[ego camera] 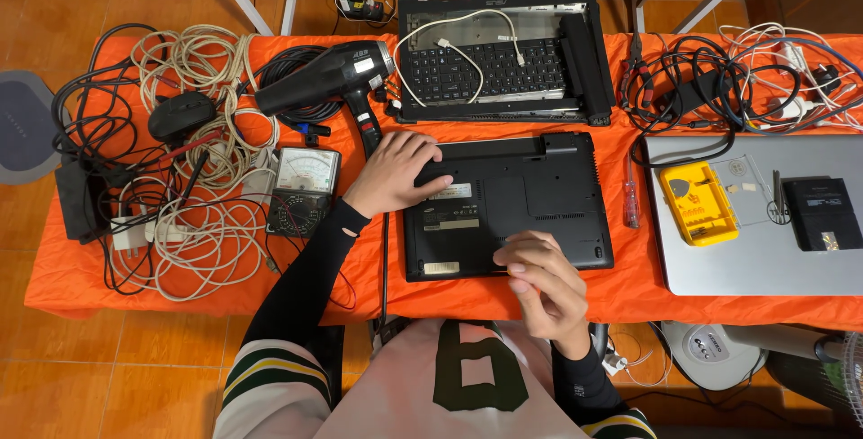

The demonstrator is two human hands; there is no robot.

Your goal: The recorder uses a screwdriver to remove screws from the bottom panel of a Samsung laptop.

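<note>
Black laptop (508, 205) lies upside down on the orange surface (72, 277). Left hand (395, 172) rests flat on its corner, fingers released. Right hand (544, 286) hovers at the near edge, fingertips pinched, perhaps on a hidden screw. Hair dryer (328, 79) and meter (304, 189) sit nearby.

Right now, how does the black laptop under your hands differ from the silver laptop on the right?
The black laptop lies underside up, labels and panels showing; the silver laptop shows a plain flat face. The black one looks smaller. The left hand rests on the black one, and the right hand is over its near edge; the silver one carries a yellow bit case and a black box. Both lie flat on the orange cloth.
</note>
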